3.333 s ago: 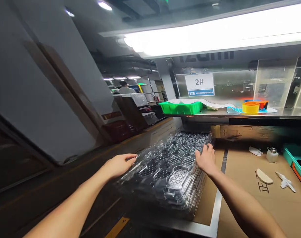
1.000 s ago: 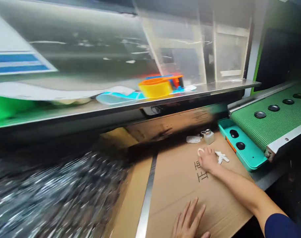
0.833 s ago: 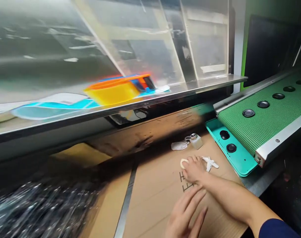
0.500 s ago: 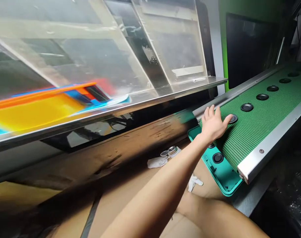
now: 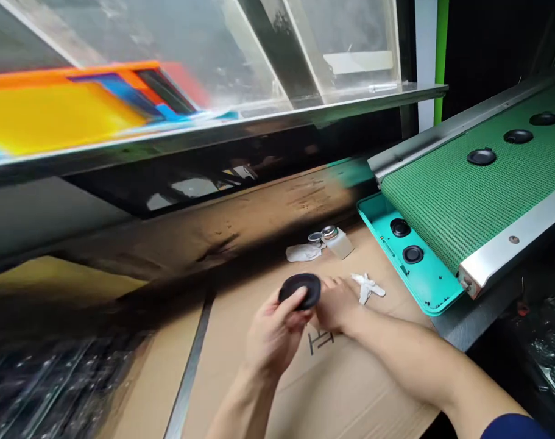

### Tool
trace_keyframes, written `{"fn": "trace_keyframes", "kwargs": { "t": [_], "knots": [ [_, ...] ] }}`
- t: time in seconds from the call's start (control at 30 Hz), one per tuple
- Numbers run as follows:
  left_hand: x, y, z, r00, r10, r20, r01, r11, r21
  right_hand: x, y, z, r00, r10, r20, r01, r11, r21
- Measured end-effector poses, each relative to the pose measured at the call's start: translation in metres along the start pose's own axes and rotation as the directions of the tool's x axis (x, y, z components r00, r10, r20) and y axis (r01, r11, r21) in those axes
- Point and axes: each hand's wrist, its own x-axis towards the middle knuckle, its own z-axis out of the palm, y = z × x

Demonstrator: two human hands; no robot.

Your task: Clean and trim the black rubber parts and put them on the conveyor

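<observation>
In my left hand (image 5: 275, 332) I hold a round black disc (image 5: 299, 290) with a raised rim, my thumb lying across its face. My right hand (image 5: 339, 305) is at the disc's right edge with its fingers curled and partly hidden. I cannot make out what those fingers grip. Both hands are over a cardboard surface (image 5: 350, 372) with dark printed marks. More black discs (image 5: 482, 157) lie in a row on the green conveyor belt (image 5: 464, 207) to the right.
Under the belt's end sits a teal tray (image 5: 430, 286) holding two black round parts (image 5: 413, 253). A small white container (image 5: 339, 242), a crumpled white cloth (image 5: 303, 252) and white scraps (image 5: 367, 286) rest on the cardboard. A metal-edged shelf (image 5: 259, 120) with clear panels runs above.
My left hand has come back from the belt with a black disc, and the disc nearest the belt's end is gone from there. My right hand has come up beside it.
</observation>
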Motion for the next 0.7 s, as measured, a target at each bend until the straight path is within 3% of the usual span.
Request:
{"fn": "trace_keyframes", "kwargs": {
  "t": [0.07,0.1,0.2,0.3,0.43,0.57,0.63,0.7],
  "knots": [
    [0.001,-0.02,-0.051,0.988,-0.112,-0.103,0.103,0.991,-0.09,0.002,0.002,0.006,0.995,-0.102,-0.012,0.102,0.994,-0.048],
    [0.002,-0.027,-0.068,0.984,-0.133,-0.119,0.117,0.985,-0.129,0.002,0.003,0.007,0.991,-0.129,-0.018,0.127,0.99,-0.067],
    [0.007,-0.039,-0.09,0.984,-0.112,-0.136,0.076,0.967,-0.243,-0.001,0.005,0.006,0.994,-0.107,-0.021,0.105,0.991,-0.081],
    [0.015,-0.042,-0.092,0.973,-0.136,-0.186,0.067,0.94,-0.336,-0.006,0.005,-0.004,0.993,-0.05,-0.11,0.045,0.998,-0.052],
    [0.022,-0.047,-0.091,0.988,-0.151,-0.026,0.127,0.9,-0.417,-0.01,-0.004,-0.014,0.938,-0.103,-0.33,0.113,0.993,0.011],
    [0.018,-0.049,-0.084,0.976,-0.15,0.16,0.213,0.825,-0.524,-0.018,-0.021,-0.01,0.936,-0.213,-0.281,0.227,0.974,0.021],
    [0.015,-0.048,-0.08,0.959,-0.138,0.249,0.259,0.784,-0.564,-0.02,-0.027,-0.005,0.942,-0.213,-0.261,0.221,0.975,0.004],
    [0.014,-0.048,-0.075,0.954,-0.141,0.266,0.276,0.758,-0.59,-0.022,-0.031,-0.001,0.946,-0.17,-0.277,0.172,0.985,-0.02]
  ]
}}
